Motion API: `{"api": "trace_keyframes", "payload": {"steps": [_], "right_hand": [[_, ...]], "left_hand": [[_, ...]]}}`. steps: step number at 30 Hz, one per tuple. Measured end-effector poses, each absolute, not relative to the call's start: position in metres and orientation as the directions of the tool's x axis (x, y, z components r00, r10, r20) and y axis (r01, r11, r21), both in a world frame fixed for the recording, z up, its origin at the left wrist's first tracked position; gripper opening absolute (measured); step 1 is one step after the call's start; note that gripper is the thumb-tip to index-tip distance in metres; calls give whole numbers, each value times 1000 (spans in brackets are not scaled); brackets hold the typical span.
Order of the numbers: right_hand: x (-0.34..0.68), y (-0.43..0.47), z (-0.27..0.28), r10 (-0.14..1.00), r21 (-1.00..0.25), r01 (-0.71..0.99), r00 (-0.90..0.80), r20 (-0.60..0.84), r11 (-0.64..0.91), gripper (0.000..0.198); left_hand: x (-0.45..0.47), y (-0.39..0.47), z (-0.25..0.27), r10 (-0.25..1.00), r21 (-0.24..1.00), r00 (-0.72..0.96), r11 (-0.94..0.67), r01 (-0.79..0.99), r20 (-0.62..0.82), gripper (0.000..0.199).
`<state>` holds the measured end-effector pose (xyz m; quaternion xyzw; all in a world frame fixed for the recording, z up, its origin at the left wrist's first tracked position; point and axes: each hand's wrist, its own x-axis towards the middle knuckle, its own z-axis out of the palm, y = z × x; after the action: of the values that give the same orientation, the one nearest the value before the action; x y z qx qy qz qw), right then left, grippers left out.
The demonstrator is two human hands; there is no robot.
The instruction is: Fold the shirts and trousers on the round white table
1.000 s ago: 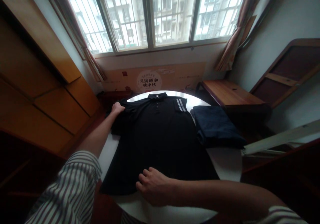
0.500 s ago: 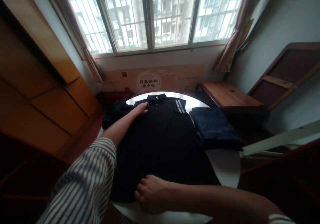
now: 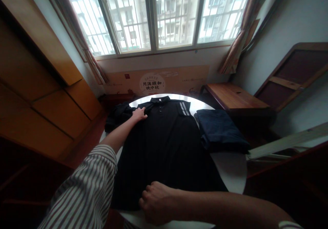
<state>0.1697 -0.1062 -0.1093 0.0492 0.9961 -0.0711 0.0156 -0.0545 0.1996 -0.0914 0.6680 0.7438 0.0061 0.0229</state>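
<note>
A black polo shirt [image 3: 169, 143] lies spread on a white round table [image 3: 232, 167], its collar at the far side and white stripes on the right sleeve. My left hand [image 3: 139, 114] rests on the shirt's upper left, near that sleeve, with its fingers stretched out and apart. At the near hem, my right hand [image 3: 156, 201] is closed with its fingers curled on the shirt's edge; the fingertips are hidden. Left of the shirt sits a crumpled black garment [image 3: 116, 116], close to my left hand.
A folded dark blue garment [image 3: 221, 130] lies at the table's right. Beyond the table stand a low wooden table [image 3: 235, 96] and a printed cardboard panel [image 3: 187, 79] under the window. A wooden cabinet [image 3: 51, 109] is on the left.
My left hand has moved left across the shirt's shoulder toward the sleeve, and its fingers have spread. My right hand has stayed at the hem, shifting slightly nearer.
</note>
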Motion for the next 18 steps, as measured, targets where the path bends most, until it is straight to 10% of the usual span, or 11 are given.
{"api": "trace_keyframes", "payload": {"steps": [10,18], "right_hand": [[167,-104,-109,121,-186,142,-986,-119,972,31],[179,-74,-70,60,-326,117,-982,-181,938,37]], "left_hand": [[-42,219,-74,933,182,-344,321,929,108,59],[-52,229,-72,982,335,-177,146,931,65,47]]}}
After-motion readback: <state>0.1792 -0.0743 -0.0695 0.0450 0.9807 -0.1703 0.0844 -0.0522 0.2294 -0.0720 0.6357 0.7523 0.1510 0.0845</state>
